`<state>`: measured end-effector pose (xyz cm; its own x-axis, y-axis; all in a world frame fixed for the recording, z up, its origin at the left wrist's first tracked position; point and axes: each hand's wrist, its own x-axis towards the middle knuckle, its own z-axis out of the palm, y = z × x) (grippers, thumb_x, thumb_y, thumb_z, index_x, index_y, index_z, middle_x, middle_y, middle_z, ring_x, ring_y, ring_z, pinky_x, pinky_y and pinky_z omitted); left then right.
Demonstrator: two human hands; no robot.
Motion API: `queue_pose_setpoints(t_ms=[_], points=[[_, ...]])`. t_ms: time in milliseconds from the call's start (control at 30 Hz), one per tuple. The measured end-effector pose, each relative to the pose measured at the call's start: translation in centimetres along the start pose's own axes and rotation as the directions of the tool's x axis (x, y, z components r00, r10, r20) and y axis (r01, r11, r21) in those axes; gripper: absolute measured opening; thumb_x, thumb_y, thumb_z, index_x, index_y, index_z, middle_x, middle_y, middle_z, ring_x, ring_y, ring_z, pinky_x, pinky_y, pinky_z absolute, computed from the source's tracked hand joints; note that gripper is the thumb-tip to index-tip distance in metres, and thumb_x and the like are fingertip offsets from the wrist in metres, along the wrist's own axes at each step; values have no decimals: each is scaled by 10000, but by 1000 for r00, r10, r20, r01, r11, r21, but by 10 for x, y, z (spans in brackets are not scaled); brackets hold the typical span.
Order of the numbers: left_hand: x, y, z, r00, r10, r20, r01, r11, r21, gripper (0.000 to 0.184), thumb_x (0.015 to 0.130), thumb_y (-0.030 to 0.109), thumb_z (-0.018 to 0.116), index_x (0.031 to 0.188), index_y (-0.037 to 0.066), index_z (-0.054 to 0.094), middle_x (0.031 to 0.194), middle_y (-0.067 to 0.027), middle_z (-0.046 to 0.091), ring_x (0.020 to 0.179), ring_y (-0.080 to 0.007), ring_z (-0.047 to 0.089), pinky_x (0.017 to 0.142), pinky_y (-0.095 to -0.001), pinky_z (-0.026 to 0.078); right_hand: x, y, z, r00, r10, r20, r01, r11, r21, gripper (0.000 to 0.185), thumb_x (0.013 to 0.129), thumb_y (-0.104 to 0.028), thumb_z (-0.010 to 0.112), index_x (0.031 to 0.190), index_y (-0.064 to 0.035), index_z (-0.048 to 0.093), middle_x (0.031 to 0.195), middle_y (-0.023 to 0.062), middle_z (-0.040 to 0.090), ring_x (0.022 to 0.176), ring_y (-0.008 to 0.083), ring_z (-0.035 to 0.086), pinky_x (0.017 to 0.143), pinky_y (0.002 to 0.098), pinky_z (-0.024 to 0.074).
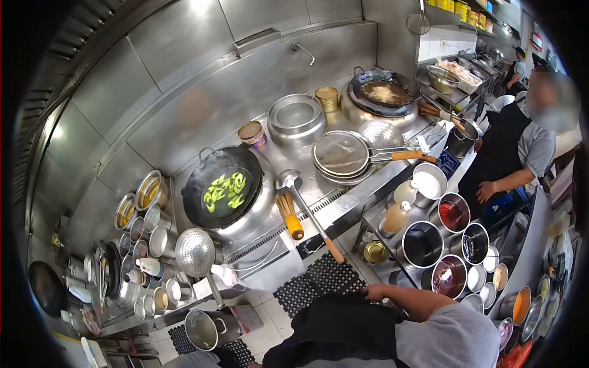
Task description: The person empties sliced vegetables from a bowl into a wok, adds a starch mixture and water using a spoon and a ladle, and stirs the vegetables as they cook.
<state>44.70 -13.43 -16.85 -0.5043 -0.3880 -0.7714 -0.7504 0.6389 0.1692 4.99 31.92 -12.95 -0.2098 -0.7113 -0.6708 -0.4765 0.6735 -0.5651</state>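
The ladle is positioned at frame centre, above and left of the right hand and apart from it, its long axis inclined handle-down toward lower right. Finger closure cannot be determined; the left hand is not seen.

steel cooktop: long ladle and yellow-handled brush side by side, ladle handle poking past the front edge; nested basins and a gold tin further back;
steel side table: kinda packed tbh; two squeeze bottles, dark-sauce pot, red-sauce pot;
tiled floor: black holey mats
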Motion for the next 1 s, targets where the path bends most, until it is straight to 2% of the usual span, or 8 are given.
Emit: queue_pose_setpoints(t_ms=[200, 233, 333, 467, 500, 600, 767, 1000], points=[[-34, 113, -92, 979, 77, -187, -106, 983, -150, 200, 838, 146, 571, 979, 39, 662, 796, -126, 678, 666, -222, 629, 611, -333, 493, 4, 10, 17, 998, 50, 45, -50, 999, -1, 460, 850, -278, 575, 1259, -72, 544, 1226, 182, 591, 1143, 344, 555, 971, 424, 433], [10, 105, -95, 958, 141, -250, -245, 854, -458, 176, 849, 155, 564, 945, 36, 652, 750, -89, 661, 654, -204, 619, 604, -329, 483, 11, 12, 14, 997, 29, 65, -28, 999, -18, 458, 849, -268, 575, 1261, -71, 541, 1215, 181, 598, 1136, 339, 560, 971, 416, 434], [-15, 213, -196, 747, 485, -454, -648, 681, -340, 128, 850, 4, 527, 950, 54, 588, 843, -31, 632, 722, -108, 570, 651, -264, 478, 12, 9, -10, 990, -113, 88, 113, 994, 9, 477, 874, -288, 568, 1312, -111, 500, 1245, 161, 583, 1118, 323, 576, 930, 431, 466], [-92, 308, -273, 832, 451, -322, -549, 593, -589, 250, 874, 61, 537, 1122, 78, 571, 914, -15, 630, 784, -96, 547, 703, -270, 477, -45, -50, -69, 980, -31, 198, -41, 937, 347, 517, 919, -413, 507, 1363, -150, 473, 1324, 133, 539, 1209, 294, 512, 972, 396, 434], [-69, 290, -263, 908, 378, -180, -417, 789, -451, 374, 859, 167, 595, 1228, 121, 557, 905, -59, 628, 695, -123, 527, 641, -277, 452, -59, -66, -80, 970, 20, 244, -112, 923, 368, 557, 934, -466, 482, 1402, -166, 437, 1375, 118, 505, 1258, 285, 473, 1000, 381, 413], [26, 214, -152, 728, 657, -196, -633, 754, 175, 528, 870, 303, 610, 1348, 129, 471, 1038, -170, 653, 865, -296, 634, 785, -416, 491, -9, -27, -16, 949, 140, 281, -219, 937, 271, 547, 925, -550, 450, 1375, -242, 410, 1323, 92, 515, 1047, 296, 587, 740, 456, 507], [89, 123, -44, 865, 454, 214, -462, 887, -18, 496, 875, 297, 603, 1319, 112, 483, 1062, -176, 645, 911, -310, 626, 815, -416, 486, 57, 4, 58, 962, -112, -249, 141, 985, 100, 624, 924, -579, 425, 884, -10, 679, 892, 193, 673, 915, 348, 642, 789, 448, 483], [132, 52, -83, 842, 419, 339, -440, 898, -17, 454, 881, 289, 593, 1278, 88, 500, 1096, -183, 633, 975, -328, 614, 856, -415, 479, 59, -144, -25, 945, 231, -230, -232, 972, 21, 557, 947, -518, 391, 844, -57, 687, 890, 191, 670, 904, 407, 623, 793, 477, 493]])
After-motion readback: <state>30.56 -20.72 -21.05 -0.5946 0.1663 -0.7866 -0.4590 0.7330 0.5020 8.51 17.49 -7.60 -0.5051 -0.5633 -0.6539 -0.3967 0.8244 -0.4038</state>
